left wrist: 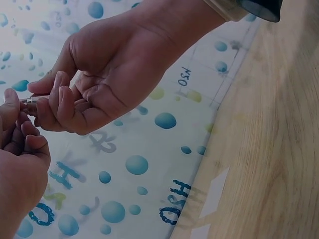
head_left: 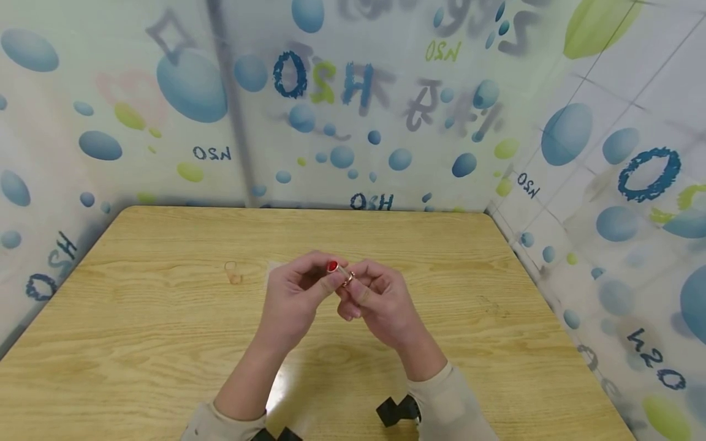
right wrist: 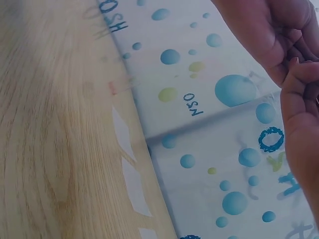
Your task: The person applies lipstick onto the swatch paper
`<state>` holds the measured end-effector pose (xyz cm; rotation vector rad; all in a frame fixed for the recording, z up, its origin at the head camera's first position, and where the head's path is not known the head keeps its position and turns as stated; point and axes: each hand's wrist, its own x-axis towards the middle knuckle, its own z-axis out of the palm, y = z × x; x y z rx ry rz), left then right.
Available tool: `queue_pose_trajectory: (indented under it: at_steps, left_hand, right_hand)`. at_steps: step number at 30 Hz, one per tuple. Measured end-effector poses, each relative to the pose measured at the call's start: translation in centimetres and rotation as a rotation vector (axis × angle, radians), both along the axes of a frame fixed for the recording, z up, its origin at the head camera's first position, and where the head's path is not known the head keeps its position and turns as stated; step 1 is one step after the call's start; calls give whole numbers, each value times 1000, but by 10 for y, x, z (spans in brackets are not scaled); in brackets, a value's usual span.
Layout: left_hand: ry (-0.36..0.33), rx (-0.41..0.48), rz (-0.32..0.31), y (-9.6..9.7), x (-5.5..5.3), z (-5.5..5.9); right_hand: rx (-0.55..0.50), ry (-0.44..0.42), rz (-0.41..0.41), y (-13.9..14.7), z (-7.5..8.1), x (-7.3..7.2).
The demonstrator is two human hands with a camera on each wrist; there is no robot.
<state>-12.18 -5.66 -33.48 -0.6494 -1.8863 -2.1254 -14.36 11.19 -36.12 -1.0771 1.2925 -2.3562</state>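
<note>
In the head view, a small shiny piece [head_left: 341, 271] with a red end and a gold-coloured band sits between both hands above the table. Its exact kind is not clear. My left hand [head_left: 292, 297] pinches it by the red end, between thumb and forefinger. At the banded end, the thumb and forefinger of my right hand [head_left: 386, 300] pinch it. The left wrist view gives a glimpse of a pale, narrow part [left wrist: 30, 99] between the fingertips. In the right wrist view the hands meet at the right edge, and fingers hide the piece.
Beneath the hands lies a wood-grain table [head_left: 165, 343]. White strips [left wrist: 214, 194] lie near its far edge in the left wrist view. A faint looped mark [head_left: 233, 274] shows left of the hands. Patterned walls [head_left: 358, 135] border the back and sides.
</note>
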Motion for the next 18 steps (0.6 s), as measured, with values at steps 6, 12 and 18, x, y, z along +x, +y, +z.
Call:
queue_pose_trajectory:
  at_steps: [6,12,18]
  left_hand:
    - [4,-1,-23,-1,1,0]
    - [16,2,-52,-2,2,0]
    - [30,-1,-69,-2,2,0]
  right_hand:
    - [-7,-11,71,1,2,0]
    - [-14,-7,111,1,3,1]
    - [-9,10,113,2,4,1]
